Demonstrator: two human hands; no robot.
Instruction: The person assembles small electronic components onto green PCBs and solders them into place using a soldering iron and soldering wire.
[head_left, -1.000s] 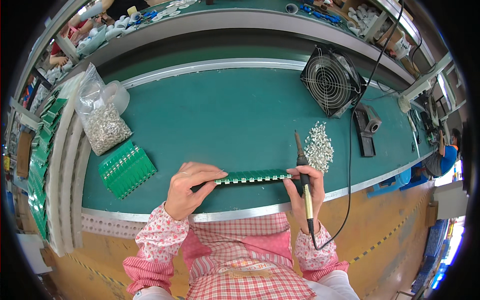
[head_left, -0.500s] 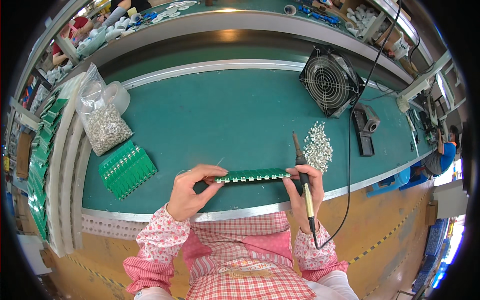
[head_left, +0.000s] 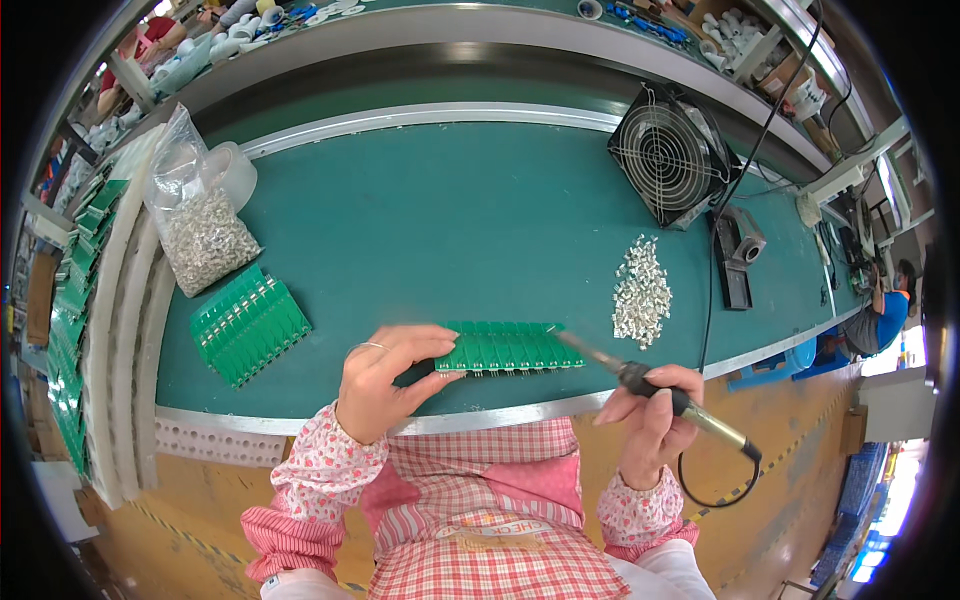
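My left hand [head_left: 390,380] pinches the left end of a green circuit board panel [head_left: 510,347] near the table's front edge. Small metal parts line the panel's lower edge. In my right hand [head_left: 655,425] is a soldering iron [head_left: 690,408], gripped by its dark handle. Its tip points left and lies at the panel's upper right corner; whether they touch I cannot tell. To the right sits a loose pile of small silvery metal parts [head_left: 641,292]. Another stack of green circuit boards [head_left: 249,326] lies to the left.
A clear bag of small metal parts [head_left: 207,240] leans by a white cup [head_left: 232,175]. At the left stand white foam strips [head_left: 120,330] with green boards. A black fan [head_left: 662,155] and an iron stand [head_left: 738,260] are at the right, where the iron's cord hangs.
My right hand has let go of the panel's right end and moved right and down. The iron has swung from upright to pointing left. The panel has tilted, showing its flat green face.
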